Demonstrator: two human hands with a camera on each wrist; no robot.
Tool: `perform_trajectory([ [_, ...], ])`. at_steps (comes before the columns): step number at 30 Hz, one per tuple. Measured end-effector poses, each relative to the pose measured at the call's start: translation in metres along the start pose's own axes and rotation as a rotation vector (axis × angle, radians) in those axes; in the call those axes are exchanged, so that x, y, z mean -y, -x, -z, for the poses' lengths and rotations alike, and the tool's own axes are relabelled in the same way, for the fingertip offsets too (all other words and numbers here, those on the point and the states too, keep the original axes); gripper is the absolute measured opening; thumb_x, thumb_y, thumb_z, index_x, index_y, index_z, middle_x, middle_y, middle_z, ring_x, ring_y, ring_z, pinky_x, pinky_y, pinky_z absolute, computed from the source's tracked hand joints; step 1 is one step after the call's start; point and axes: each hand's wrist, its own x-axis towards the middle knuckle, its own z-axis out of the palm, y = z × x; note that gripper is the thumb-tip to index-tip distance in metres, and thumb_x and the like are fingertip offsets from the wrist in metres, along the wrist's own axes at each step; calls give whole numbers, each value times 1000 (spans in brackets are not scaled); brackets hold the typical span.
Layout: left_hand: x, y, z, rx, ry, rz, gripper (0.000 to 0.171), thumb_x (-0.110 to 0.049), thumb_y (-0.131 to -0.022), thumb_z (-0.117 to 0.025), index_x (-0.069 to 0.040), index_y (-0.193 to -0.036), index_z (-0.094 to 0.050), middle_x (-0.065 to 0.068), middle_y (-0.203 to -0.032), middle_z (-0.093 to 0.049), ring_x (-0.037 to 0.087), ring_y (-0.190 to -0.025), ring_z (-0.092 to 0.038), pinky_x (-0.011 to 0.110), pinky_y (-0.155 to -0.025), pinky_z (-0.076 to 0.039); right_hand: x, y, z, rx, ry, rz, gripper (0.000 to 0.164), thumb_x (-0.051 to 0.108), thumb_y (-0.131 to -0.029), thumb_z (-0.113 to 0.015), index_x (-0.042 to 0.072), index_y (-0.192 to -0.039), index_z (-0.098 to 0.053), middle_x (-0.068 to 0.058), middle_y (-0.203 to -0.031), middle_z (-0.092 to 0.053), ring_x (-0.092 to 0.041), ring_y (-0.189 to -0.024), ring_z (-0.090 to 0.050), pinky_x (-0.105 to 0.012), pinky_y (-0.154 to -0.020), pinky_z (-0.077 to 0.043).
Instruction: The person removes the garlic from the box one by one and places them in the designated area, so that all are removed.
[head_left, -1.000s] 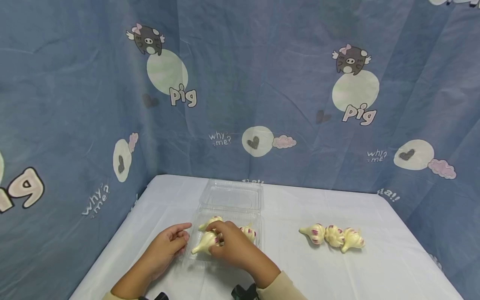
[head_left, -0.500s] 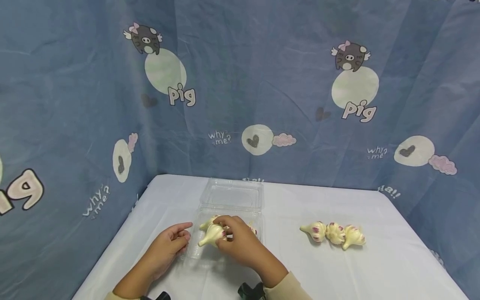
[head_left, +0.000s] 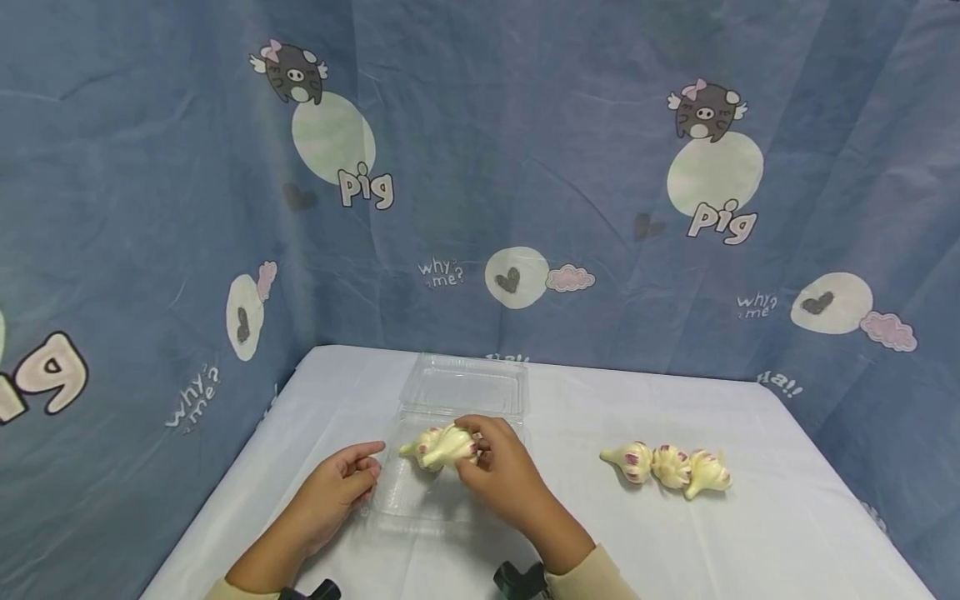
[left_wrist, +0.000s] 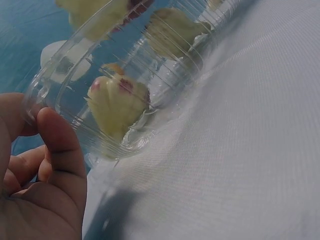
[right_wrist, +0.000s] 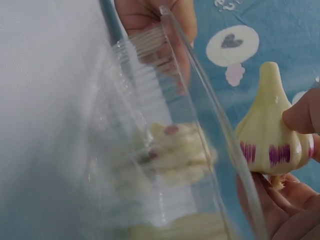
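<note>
Pale yellow with purple marks, one garlic bulb sits pinched between thumb and fingers of the right-hand grip, and I watch it from afar, over the clear plastic container. In the head view its stem points left and nearer, and it partly covers another bulb lying inside the container; I cannot tell whether the two touch. My left wrist view shows the left-hand grip pinching the container's rim at a corner, with garlic visible through the ribbed wall. The container's lid lies folded open on the far side. Well to the right, on the white surface, I see three more bulbs in a row, close together: a left one with its stem pointing left, a middle one, and a right one with its stem toward the near side.
</note>
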Motion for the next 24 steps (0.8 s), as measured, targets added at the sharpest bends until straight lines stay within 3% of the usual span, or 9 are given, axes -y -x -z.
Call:
perform_trajectory([
  [9,1,-2,0,5,1,-5,55,1,-100,-57,8,-152,-43,4,-100,-56,10,-73,-51,22,-61,-48,-5,7,12,-66,-8,-21,46,11,-95,-71,18,-139,-62,-11,-132,-55,-22,-115,-62,-31,-95,-58],
  [24,0,0,0,-7,-5,-6,52,1,-101,-56,8,-152,-44,6,-99,-56,10,-73,-51,22,-62,-47,-21,16,25,-221,-55,-75,48,11,-94,-72,19,-140,-61,-5,-134,-55,-21,-117,-64,-29,-93,-58],
])
